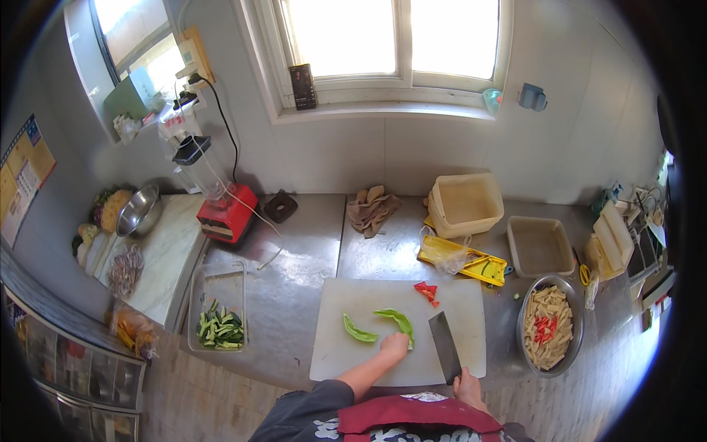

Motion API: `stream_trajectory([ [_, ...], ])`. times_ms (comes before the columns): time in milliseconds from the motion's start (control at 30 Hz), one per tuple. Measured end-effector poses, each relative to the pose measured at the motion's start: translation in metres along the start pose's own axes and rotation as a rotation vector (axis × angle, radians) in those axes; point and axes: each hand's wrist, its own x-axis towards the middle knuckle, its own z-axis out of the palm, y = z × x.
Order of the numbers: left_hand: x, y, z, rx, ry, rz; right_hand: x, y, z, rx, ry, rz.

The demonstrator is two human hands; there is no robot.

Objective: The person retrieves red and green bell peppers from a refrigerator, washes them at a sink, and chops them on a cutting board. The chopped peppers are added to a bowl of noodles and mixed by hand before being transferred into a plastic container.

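Note:
My left hand [394, 347] has its fingers curled over the lower end of a curved green pepper piece [396, 318] on the white cutting board [353, 298]. A second green pepper piece [359, 330] lies to its left, with its hollow side partly showing. My right hand [469, 386] grips the handle of a cleaver [445, 345]. Its broad blade lies over the right part of the board, pointing away from me, apart from the green pepper. Beyond the blade's tip are red pepper pieces [427, 293].
Right of the board stands a steel bowl [579, 337] of pale strips topped with red pieces. A clear tray [217, 272] holding cut cucumber sits left. Behind are a yellow slicer [469, 264], plastic tubs [469, 224], a cloth [373, 210] and a red blender [227, 215].

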Motion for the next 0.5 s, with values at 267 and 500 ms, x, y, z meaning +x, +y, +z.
stream_trajectory([
  [267,-0.005,0.006,-0.001,0.004,-0.034,0.024,0.005,-0.002,-0.002,0.0,0.003,-0.017],
  [500,0.006,-0.016,0.029,-0.059,0.027,0.048,0.012,0.005,0.004,0.0,0.009,-0.025],
])
